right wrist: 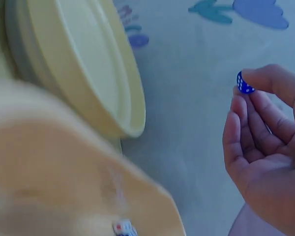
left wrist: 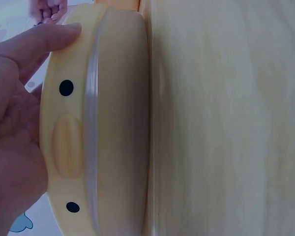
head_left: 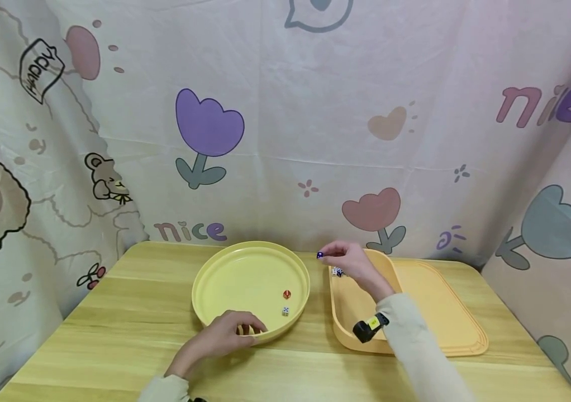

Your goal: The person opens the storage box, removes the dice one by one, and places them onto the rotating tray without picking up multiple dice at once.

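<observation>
Between thumb and fingertip my right hand pinches a blue die with white dots, raised above the far left edge of the orange bin. My left hand grips the near rim of the round yellow tray, its thumb outside and fingers over the edge. Inside that tray, toward the right, lie a red die and a white die. In the bin's far left corner sit a white die and a dark blue die, partly overlapping in the right wrist view.
An orange flat tray or lid lies to the right of the bin, partly behind it. A patterned curtain hangs along the back and sides of the wooden table. A strip of tabletop separates the round tray from the bin.
</observation>
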A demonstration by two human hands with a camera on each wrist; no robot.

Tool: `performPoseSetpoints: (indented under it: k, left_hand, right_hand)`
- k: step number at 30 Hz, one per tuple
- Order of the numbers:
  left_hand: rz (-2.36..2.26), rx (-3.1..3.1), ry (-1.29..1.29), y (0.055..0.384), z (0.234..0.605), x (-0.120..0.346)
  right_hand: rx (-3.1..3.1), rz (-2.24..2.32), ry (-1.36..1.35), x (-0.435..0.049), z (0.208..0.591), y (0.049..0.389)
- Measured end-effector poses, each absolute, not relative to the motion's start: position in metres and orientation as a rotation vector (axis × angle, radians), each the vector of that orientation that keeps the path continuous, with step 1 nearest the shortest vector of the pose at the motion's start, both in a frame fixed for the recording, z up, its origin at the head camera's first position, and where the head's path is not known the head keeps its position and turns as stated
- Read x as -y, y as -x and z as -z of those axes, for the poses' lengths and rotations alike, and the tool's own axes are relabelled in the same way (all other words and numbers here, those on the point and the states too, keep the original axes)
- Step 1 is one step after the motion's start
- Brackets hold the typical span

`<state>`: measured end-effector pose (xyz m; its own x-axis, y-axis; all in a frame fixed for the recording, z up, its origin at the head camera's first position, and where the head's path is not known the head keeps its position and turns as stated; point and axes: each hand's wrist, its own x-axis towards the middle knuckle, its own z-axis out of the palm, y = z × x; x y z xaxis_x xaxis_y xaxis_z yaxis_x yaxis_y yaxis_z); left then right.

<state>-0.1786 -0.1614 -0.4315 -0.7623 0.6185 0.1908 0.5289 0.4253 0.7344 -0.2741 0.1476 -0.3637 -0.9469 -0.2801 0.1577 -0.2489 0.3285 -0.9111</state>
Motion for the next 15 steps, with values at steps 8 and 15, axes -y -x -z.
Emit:
performPoseSetpoints:
  k: [8,15]
  left_hand:
    - [-1.248,-2.563,-1.032,0.179,0.432,0.162]
    - [-1.258,-2.556,-1.074,0.180,0.432,0.162]
  right_hand:
    - [-2.565,1.732,0.658,-0.123,0.372,0.250]
    - [-2.626,1.723,0.696,-0.097,0.386,0.230]
